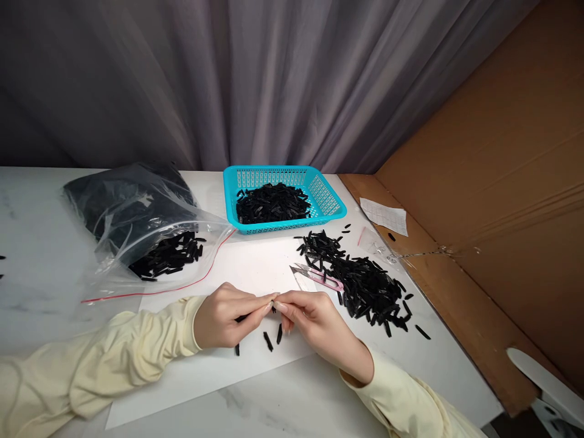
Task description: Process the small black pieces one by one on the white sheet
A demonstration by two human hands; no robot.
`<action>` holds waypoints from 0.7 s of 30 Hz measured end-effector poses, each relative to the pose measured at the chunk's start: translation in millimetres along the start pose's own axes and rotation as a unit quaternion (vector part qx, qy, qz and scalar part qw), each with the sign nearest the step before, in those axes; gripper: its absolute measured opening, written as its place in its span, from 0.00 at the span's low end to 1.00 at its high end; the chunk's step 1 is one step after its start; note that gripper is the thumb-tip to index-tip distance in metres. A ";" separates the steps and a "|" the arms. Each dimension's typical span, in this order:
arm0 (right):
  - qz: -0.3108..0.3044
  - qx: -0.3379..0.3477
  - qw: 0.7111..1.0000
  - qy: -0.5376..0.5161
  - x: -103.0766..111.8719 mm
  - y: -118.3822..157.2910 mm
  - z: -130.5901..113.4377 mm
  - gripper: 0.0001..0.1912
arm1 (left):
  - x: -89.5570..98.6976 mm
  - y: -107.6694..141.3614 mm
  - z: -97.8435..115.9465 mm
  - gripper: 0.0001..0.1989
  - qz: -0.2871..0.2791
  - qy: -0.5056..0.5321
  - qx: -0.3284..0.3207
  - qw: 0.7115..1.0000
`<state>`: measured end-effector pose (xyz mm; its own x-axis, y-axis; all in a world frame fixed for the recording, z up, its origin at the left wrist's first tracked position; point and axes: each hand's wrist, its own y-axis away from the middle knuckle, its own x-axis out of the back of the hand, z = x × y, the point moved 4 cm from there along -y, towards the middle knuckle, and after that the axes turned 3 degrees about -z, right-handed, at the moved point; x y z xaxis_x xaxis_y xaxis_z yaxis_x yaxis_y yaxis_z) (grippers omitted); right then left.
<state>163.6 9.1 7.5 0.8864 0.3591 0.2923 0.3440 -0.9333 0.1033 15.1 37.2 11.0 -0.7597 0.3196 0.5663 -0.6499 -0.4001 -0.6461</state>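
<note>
My left hand (pixel 237 313) and my right hand (pixel 310 319) meet fingertip to fingertip above a white sheet (pixel 182 377). Both pinch a small dark piece (pixel 274 306) that is mostly hidden by the fingers. Another black strip shows partly under my left fingers. Below the hands, a few loose black strips (pixel 267 341) lie on the sheet. Just beyond my right hand, pink-handled thread snips (pixel 322 278) rest against a heap of black strips (pixel 371 289), with their blades pointing left.
A blue basket (pixel 286 227) holding black strips stands at the back. At left lies a clear zip bag (pixel 132 207) of black strips, its mouth toward me. A paper slip (pixel 384 215) and small plastic bag (pixel 376 244) lie at right, beside a cardboard wall (pixel 493 182).
</note>
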 end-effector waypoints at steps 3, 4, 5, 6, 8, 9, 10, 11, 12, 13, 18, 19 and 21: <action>0.002 0.009 1.000 0.012 -0.7 -0.2 -0.6 0.14 | 0.1 -0.5 -0.1 0.14 0.002 0.002 0.002 1.000; 0.003 0.011 1.000 0.012 -0.5 -0.3 -1.0 0.14 | 0.2 -0.8 -0.2 0.14 0.002 0.004 0.005 1.000; 0.003 0.011 1.000 0.011 -0.4 -0.4 -1.3 0.14 | 0.2 -1.1 -0.3 0.14 0.002 0.005 0.007 1.000; 0.001 0.010 1.000 0.007 -0.3 -0.6 -1.6 0.14 | 0.2 -1.5 -0.3 0.13 0.001 0.005 0.010 1.000; -0.004 0.006 1.000 -0.003 -0.2 -0.9 -1.9 0.14 | 0.2 -2.1 -0.3 0.13 -0.001 0.006 0.015 1.000; -0.007 0.004 1.000 -0.009 -0.1 -1.1 -2.0 0.14 | 0.2 -2.3 -0.2 0.13 -0.002 0.006 0.016 1.000; -0.010 0.003 1.000 -0.016 -0.1 -1.3 -2.0 0.14 | 0.3 -2.5 -0.2 0.13 -0.001 0.006 0.016 1.000; -0.014 0.001 1.000 -0.026 -0.1 -1.4 -1.8 0.14 | 0.5 -2.5 -0.1 0.13 0.001 0.005 0.015 1.000; -0.017 -0.002 0.999 -0.037 -0.2 -1.6 -1.4 0.14 | 0.7 -2.5 -0.1 0.13 0.003 0.005 0.014 1.000; -0.021 -0.005 0.999 -0.048 -0.3 -1.6 -0.9 0.14 | 0.8 -2.5 -0.2 0.13 0.005 0.004 0.013 1.000; -0.029 -0.020 0.993 -0.109 -2.3 -1.7 0.8 0.14 | 0.9 -2.3 -0.6 0.13 0.005 0.007 0.015 1.000; -0.028 -0.023 0.992 -0.120 -2.9 -1.8 0.8 0.14 | 0.9 -2.4 -0.5 0.13 0.006 0.007 0.015 1.000; -0.026 -0.030 0.989 -0.139 -4.6 -2.1 1.1 0.14 | 0.8 -2.7 -0.3 0.13 0.008 0.005 0.018 1.000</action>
<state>159.1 9.5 4.9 0.9219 0.3872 0.0129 0.3796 -0.9094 0.1701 16.2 38.8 13.0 -0.7704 0.3217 0.5504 -0.6366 -0.4352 -0.6366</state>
